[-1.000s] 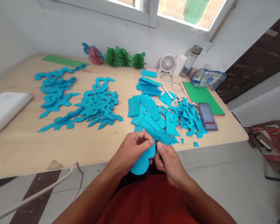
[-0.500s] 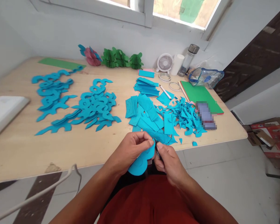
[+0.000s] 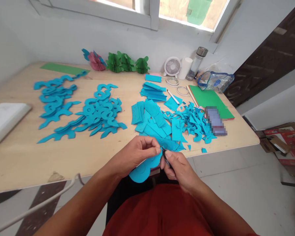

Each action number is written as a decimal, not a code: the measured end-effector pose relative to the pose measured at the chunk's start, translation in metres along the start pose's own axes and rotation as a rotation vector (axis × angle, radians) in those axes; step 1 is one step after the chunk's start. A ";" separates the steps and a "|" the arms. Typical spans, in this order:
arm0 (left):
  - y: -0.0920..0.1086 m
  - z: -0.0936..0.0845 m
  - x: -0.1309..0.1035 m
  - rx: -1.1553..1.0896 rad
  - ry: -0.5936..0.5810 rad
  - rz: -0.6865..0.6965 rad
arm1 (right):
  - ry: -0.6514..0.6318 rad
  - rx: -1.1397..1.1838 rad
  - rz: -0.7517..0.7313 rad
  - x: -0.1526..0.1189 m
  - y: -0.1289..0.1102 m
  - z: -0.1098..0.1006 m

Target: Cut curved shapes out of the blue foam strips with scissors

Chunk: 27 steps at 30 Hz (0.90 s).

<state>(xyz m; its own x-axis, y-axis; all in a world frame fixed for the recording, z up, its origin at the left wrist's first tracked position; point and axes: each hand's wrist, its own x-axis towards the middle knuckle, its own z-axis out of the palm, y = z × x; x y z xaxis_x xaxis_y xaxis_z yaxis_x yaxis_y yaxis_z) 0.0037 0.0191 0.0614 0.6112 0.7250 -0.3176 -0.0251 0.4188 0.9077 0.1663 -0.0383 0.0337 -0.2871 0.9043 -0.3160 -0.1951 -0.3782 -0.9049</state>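
My left hand (image 3: 144, 150) pinches a blue paper piece (image 3: 140, 172) with a scalloped edge, at the near edge of the table. Fingers of my right hand (image 3: 176, 164) are closed round a small dark tool that looks like scissors (image 3: 164, 154), its tip at the paper's upper edge close to my left fingertips. Most of the tool is hidden by the hand. Just beyond the hands lie blue paper sheets (image 3: 153, 123) and a heap of blue scraps (image 3: 194, 119).
Blue curly cut-outs (image 3: 98, 111) lie in piles on the left of the table (image 3: 93, 160). Green folded paper shapes (image 3: 125, 62), a small fan (image 3: 172, 67), a bottle (image 3: 196, 64) and a clear pouch (image 3: 216, 82) stand along the back. A white box (image 3: 7, 119) is at far left.
The blue paper has swung slightly to the left and up in my left hand. The dark tool stays at its edge, a little more of it showing.
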 end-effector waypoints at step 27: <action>0.010 0.010 0.044 0.054 0.232 0.188 | 0.324 0.035 -0.177 0.025 -0.028 -0.048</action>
<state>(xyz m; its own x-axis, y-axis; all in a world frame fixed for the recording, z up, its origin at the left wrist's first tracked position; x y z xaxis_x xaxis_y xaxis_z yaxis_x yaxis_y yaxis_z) 0.0381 0.0498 0.0597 0.4023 0.8954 -0.1907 -0.0747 0.2397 0.9680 0.2090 0.0043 0.0371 0.0652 0.9699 -0.2345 -0.2489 -0.2118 -0.9451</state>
